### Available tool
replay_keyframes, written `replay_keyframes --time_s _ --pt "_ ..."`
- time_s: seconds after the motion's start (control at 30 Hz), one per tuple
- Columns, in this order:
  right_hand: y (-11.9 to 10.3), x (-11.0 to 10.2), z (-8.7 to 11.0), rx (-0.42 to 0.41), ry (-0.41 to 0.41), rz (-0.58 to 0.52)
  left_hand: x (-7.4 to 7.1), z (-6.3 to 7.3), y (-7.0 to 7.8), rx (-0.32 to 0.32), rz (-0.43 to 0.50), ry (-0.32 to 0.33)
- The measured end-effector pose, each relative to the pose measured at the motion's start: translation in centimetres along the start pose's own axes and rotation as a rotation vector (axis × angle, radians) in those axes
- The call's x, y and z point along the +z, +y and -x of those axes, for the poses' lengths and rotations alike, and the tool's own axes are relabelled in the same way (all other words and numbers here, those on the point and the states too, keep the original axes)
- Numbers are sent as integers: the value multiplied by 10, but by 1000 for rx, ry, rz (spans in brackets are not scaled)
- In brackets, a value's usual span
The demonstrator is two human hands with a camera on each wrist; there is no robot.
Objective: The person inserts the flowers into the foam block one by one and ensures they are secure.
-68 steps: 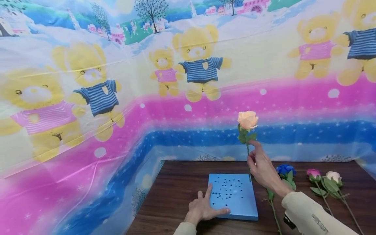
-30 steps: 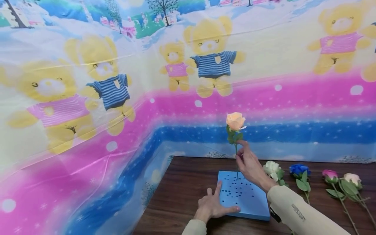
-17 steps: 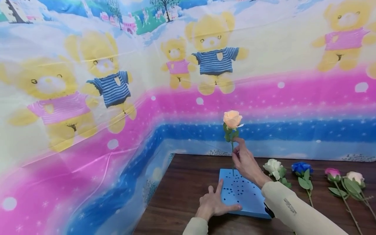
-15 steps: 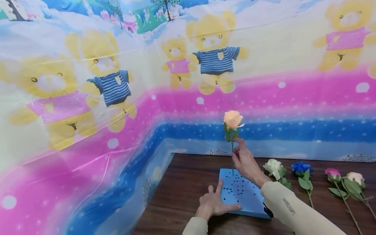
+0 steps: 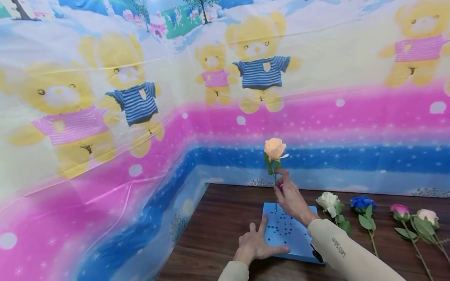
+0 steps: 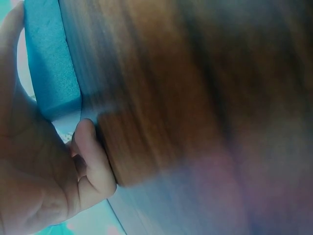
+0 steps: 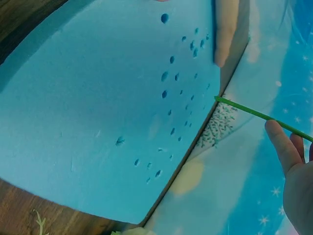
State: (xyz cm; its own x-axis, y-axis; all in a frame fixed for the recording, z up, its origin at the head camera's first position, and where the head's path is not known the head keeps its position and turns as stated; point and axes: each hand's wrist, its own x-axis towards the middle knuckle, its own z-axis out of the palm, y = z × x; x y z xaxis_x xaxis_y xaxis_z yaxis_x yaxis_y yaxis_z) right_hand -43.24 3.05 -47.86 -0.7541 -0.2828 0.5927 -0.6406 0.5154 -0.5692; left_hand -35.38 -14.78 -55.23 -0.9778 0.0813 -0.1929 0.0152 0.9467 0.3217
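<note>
My right hand (image 5: 293, 201) pinches the green stem of a peach rose (image 5: 275, 148), holding it upright over the back of a light blue foam board (image 5: 299, 246). In the right wrist view, the lower end of the stem (image 7: 249, 110) overlaps the edge of the board (image 7: 88, 107), which is dotted with several small holes. My left hand (image 5: 254, 244) lies at the board's left side with fingers spread. Its thumb extends over the front of the top face. From the left wrist camera, the left hand (image 6: 39, 171) shows beside the board's thick side (image 6: 54, 63).
To the right on the dark wooden table (image 5: 207, 218) lie a white rose (image 5: 328, 203), a blue rose (image 5: 363, 203), a pink rose (image 5: 400, 210) and a cream rose (image 5: 427, 216). Behind the table hangs a bear-printed cloth (image 5: 316, 132).
The right hand has carried the peach rose leftward from the board's right side to above its back part, and slightly lower lately. The left hand stays on the board. The head view has shifted.
</note>
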Motion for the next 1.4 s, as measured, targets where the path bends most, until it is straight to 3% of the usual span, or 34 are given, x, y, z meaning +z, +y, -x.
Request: replay_keyframes --time_s 0.47,1.1,1.4 --pt "13 11 4 14 29 13 2 -3 1 2 -2 -29" --pt "24 19 12 180 -20 -6 1 -3 6 -20 -13 -27" --pt "21 21 11 153 -44 -15 0 -2 3 -26 -25 -31"
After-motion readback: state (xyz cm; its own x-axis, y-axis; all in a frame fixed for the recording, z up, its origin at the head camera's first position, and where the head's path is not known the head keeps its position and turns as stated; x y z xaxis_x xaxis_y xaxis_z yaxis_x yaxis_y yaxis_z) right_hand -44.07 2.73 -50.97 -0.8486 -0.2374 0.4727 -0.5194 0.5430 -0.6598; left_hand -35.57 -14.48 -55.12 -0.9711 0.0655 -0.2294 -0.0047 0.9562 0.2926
